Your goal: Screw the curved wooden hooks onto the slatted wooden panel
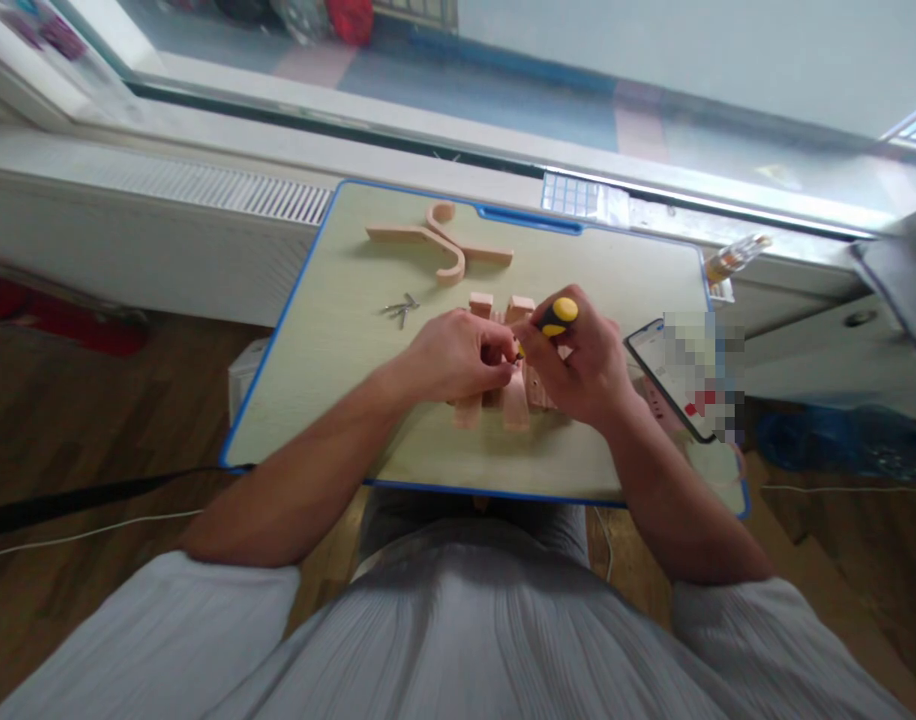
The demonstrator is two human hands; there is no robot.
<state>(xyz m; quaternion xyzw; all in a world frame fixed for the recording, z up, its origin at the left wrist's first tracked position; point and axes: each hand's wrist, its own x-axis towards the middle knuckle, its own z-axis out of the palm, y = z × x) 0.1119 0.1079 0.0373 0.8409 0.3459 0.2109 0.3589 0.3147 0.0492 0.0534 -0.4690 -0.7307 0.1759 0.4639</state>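
One yellow-and-black screwdriver (565, 310) sits clamped in our right hand (594, 362), its lower end at our left hand (452, 352), whose grip we cannot tell. Beneath both, our wooden assembly (515, 408) lies on the bench (319, 375), near loose screws (403, 309).

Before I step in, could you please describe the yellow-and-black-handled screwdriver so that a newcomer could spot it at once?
Start at the pale-topped, blue-edged rectangular table. Near its middle, the right hand grips the screwdriver over light-brown wooden pieces. Its rounded, bright-yellow end sets it apart from the plain wood beside it.
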